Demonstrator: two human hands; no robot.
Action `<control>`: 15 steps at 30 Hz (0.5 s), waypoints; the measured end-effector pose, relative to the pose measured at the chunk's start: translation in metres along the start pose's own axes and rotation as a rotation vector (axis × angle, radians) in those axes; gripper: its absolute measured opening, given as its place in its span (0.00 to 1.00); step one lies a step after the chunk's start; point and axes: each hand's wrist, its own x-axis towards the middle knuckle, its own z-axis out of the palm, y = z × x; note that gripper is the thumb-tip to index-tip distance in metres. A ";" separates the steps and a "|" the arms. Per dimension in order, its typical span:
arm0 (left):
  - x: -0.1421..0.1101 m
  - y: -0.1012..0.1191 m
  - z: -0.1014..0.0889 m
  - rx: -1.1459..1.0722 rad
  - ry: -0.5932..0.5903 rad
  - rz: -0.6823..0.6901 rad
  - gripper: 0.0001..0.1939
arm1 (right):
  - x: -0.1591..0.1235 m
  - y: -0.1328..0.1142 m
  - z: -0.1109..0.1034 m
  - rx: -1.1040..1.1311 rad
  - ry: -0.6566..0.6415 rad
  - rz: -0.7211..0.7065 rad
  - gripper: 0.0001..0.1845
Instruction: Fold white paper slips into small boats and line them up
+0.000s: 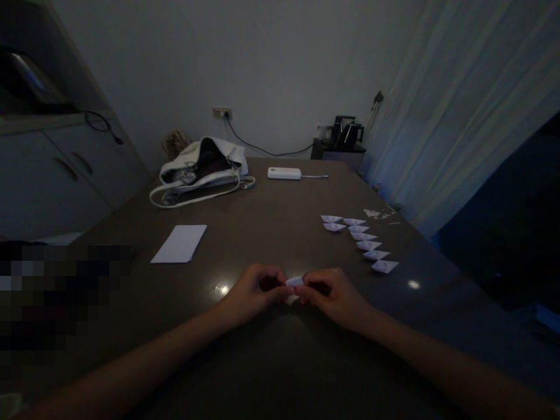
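A small folded piece of white paper (pixel 294 281) is pinched between my two hands, low in the middle of the view. My left hand (pixel 258 290) grips its left end with thumb and fingertips. At the other end, my right hand (pixel 335 294) holds it the same way. Fingertips cover parts of the paper, so its exact shape is hard to make out. To the right lie several small folded paper boats (pixel 368 245) in a slanting row. A stack of white paper (pixel 179 244) rests on the table to the left.
Beyond the paper stack sits a white handbag (pixel 205 169) with a looped strap. A white device with a short cable (pixel 284 173) lies at the far end of the brown table (pixel 271 216). Paper scraps (pixel 380 214) are near the right edge, beside a pale curtain (pixel 446 105).
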 end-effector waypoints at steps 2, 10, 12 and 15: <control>0.001 0.002 0.001 0.015 0.027 0.027 0.11 | 0.000 0.000 -0.001 0.048 0.023 0.006 0.16; -0.004 0.011 0.004 0.046 0.104 0.090 0.12 | 0.002 0.004 0.003 0.155 -0.031 0.081 0.16; -0.005 0.013 0.004 0.078 0.087 0.093 0.12 | 0.001 0.004 0.005 0.120 -0.027 0.081 0.15; -0.005 0.013 0.005 0.104 0.082 0.104 0.11 | 0.000 0.001 0.005 0.115 -0.029 0.071 0.16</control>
